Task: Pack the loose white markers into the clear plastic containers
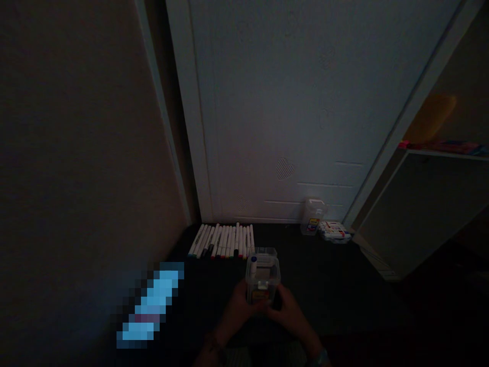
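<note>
Between my two hands is a clear plastic box with its top uncovered and a coloured label low on its front. My left hand wraps the left side and my right hand the right, with the thumbs meeting at the front. Inside the box, one marker with a blue end stands upright at the left. Beyond the box, to the left, a row of white markers with coloured ends lies side by side on the dark table.
A second clear box stands at the back right against the white panel. Beside it lies a pile of markers. A bright pixelated screen-like area glows at the left. A shelf is on the right. The room is dim.
</note>
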`<state>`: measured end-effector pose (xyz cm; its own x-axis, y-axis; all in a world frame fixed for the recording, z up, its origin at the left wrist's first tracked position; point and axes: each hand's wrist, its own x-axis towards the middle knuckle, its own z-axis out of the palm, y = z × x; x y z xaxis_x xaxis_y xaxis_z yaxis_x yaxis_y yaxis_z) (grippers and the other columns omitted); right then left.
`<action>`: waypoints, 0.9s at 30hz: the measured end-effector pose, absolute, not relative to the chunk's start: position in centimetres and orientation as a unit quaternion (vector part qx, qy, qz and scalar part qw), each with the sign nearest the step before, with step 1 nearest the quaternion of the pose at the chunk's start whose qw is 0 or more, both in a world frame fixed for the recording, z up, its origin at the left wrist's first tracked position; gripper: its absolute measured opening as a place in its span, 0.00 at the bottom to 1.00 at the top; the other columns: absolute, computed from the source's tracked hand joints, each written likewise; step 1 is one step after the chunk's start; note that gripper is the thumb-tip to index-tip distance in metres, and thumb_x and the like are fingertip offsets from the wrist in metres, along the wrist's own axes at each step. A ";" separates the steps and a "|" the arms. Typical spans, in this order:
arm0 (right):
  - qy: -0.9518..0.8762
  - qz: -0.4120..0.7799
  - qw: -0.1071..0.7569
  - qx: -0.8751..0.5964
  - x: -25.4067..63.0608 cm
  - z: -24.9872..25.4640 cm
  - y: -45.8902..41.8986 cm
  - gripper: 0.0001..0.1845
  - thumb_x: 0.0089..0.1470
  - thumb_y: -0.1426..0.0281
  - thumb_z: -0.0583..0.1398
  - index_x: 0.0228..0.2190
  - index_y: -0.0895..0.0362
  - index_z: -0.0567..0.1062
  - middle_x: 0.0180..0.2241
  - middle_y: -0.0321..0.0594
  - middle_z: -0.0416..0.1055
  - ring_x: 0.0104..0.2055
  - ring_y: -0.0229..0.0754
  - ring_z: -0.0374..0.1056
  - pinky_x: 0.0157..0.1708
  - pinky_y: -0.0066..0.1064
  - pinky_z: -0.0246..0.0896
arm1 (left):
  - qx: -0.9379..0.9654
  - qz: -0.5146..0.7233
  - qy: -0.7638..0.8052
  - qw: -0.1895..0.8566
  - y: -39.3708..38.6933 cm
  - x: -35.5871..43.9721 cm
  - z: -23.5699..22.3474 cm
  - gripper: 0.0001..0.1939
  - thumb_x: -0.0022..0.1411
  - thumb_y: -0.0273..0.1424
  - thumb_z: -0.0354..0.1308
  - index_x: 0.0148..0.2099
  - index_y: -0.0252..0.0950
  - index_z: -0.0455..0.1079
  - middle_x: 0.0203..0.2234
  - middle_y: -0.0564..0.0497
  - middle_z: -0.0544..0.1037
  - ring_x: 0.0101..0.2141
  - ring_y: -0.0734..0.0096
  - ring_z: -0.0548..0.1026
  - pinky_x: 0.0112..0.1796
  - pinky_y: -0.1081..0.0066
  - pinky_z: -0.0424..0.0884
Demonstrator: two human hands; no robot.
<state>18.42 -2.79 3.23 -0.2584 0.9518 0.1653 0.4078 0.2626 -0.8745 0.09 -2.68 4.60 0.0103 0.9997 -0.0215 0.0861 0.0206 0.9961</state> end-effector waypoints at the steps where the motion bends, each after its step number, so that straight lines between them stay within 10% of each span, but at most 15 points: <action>1: -0.705 0.366 0.374 -0.479 18.4 3.3 -2.8 0.36 0.47 0.58 0.65 0.56 0.54 0.65 0.54 0.47 0.68 0.55 0.52 0.64 0.55 0.44 0.57 | 0.528 0.472 0.520 0.477 -2.7 0.0 4.6 0.34 0.38 0.38 0.73 0.49 0.35 0.71 0.44 0.44 0.78 0.45 0.54 0.75 0.48 0.60 0.71; 18: -0.614 0.478 0.478 -0.407 18.7 4.0 -1.3 0.19 0.57 0.62 0.56 0.49 0.51 0.72 0.50 0.42 0.71 0.53 0.48 0.65 0.55 0.42 0.58 | 0.536 0.447 0.510 0.503 -3.1 -2.1 4.1 0.33 0.42 0.39 0.71 0.51 0.35 0.70 0.46 0.42 0.77 0.47 0.52 0.74 0.49 0.61 0.68; 27: -0.663 0.280 0.492 -0.490 14.6 6.7 5.5 0.18 0.54 0.67 0.55 0.47 0.54 0.73 0.46 0.43 0.72 0.47 0.45 0.68 0.47 0.35 0.64 | 0.520 0.467 0.497 0.514 -3.7 -1.4 4.8 0.34 0.43 0.37 0.71 0.53 0.35 0.67 0.46 0.43 0.76 0.47 0.55 0.73 0.50 0.61 0.68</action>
